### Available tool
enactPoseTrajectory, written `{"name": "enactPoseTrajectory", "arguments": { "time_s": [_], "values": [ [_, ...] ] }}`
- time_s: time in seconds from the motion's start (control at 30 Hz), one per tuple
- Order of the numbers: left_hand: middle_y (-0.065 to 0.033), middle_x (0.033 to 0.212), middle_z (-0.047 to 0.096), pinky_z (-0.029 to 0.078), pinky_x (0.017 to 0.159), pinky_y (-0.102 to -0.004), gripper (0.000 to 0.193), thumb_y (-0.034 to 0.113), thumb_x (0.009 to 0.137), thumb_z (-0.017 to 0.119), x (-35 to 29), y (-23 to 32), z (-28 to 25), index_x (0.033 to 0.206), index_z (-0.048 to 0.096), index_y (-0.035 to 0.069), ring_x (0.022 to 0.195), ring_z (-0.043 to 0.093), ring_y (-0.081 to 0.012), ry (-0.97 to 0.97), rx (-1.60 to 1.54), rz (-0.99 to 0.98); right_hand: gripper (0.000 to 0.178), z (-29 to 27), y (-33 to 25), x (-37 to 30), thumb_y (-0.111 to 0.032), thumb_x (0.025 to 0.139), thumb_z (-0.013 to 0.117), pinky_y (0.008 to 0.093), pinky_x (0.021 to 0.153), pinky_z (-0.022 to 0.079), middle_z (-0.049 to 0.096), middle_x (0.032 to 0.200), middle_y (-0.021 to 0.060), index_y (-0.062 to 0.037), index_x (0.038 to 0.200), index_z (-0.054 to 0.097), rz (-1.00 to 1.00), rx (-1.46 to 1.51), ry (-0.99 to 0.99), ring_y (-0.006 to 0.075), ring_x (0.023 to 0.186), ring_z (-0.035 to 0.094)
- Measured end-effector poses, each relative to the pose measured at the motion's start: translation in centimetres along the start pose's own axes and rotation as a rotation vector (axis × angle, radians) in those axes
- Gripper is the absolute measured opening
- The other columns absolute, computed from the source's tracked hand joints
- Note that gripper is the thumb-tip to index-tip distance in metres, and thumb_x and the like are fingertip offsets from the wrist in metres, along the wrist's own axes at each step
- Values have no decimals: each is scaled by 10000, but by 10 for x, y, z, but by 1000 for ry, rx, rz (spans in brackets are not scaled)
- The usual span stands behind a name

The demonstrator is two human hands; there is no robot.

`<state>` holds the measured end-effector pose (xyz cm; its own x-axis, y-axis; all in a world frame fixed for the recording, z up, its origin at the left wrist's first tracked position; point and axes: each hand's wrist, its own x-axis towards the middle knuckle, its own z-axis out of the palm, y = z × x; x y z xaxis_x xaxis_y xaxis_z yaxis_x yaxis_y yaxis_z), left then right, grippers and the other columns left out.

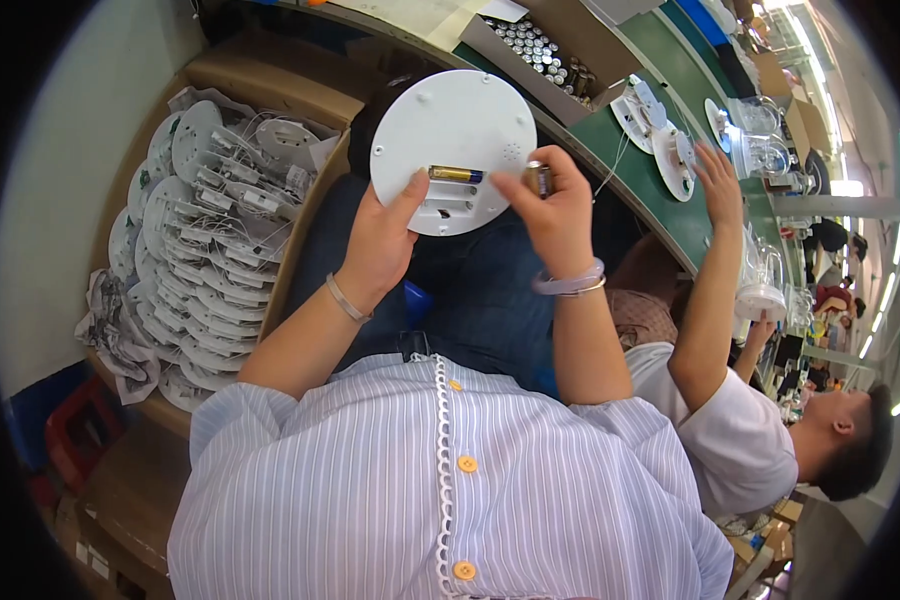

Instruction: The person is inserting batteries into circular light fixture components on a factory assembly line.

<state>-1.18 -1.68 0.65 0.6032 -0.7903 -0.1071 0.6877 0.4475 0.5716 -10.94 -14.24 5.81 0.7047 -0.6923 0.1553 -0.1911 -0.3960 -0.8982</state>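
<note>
A round white plastic base (440, 115) is held up over my lap, its flat side with a battery compartment facing me. My left hand (388, 232) grips its lower left edge, the thumb lying beside the compartment. One gold-and-dark battery (456, 174) lies in the top slot; the slots (457, 194) below it show no battery. Close to the disc's right edge, my right hand (555, 212) is closed on batteries (538, 178); how many is hidden by the fingers. Its thumb points toward the seated battery's end.
At my left stands a cardboard box (315, 215) stacked with white round bases and wires. A carton of batteries (540, 50) sits on the green bench (625, 160) ahead. To the right, a co-worker (720, 430) reaches among white discs (674, 165) and clear domes (765, 155).
</note>
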Motion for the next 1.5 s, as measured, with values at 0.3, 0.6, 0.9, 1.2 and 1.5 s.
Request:
{"name": "enactPoseTrajectory", "arguments": {
  "time_s": [0.3, 0.6, 0.9, 1.2, 1.5],
  "values": [
    [-70, 1016, 531, 421, 782, -238, 316, 182, 845, 494, -1, -4, -12, 1107, 442, 14, 918, 519, -126, -10, 279, 126, 330, 15, -18, 0, -211, 599, 717, 318, 507, 413, 525, 606, 123, -15, 702, 472, -24, -449, 17, 260, 540, 513],
    [-85, 1036, 521, 436, 777, -261, 310, 167, 860, 455, 0, 8, -6, 1129, 417, 19, 922, 528, -149, -7, 86, 62, 321, 20, -20, 2, -155, 624, 723, 214, 470, 352, 432, 565, 44, -11, 711, 450, -59, -385, -43, 83, 516, 387],
    [-71, 1043, 519, 438, 776, -266, 302, 153, 860, 454, -4, 6, -1, 1134, 415, 31, 934, 523, -142, 16, -40, 23, 233, 26, -19, -13, -113, 658, 702, 189, 529, 376, 502, 670, 29, 2, 777, 537, -141, -144, -127, 79, 583, 442],
    [-60, 1068, 510, 419, 805, -283, 314, 190, 869, 429, -4, 3, -1, 1151, 408, 53, 959, 513, -150, 117, -39, -100, 165, 22, -17, -15, -147, 714, 640, 225, 510, 398, 526, 667, 63, -5, 785, 599, -149, -127, -109, 125, 565, 498],
    [-49, 1066, 511, 430, 786, -283, 318, 202, 868, 433, -5, 7, 0, 1153, 410, 64, 948, 517, -145, 108, -60, -99, 165, 23, -22, -14, -109, 676, 650, 232, 553, 448, 581, 722, 71, -56, 827, 609, -275, -410, -131, 161, 591, 564]
  ]
}}
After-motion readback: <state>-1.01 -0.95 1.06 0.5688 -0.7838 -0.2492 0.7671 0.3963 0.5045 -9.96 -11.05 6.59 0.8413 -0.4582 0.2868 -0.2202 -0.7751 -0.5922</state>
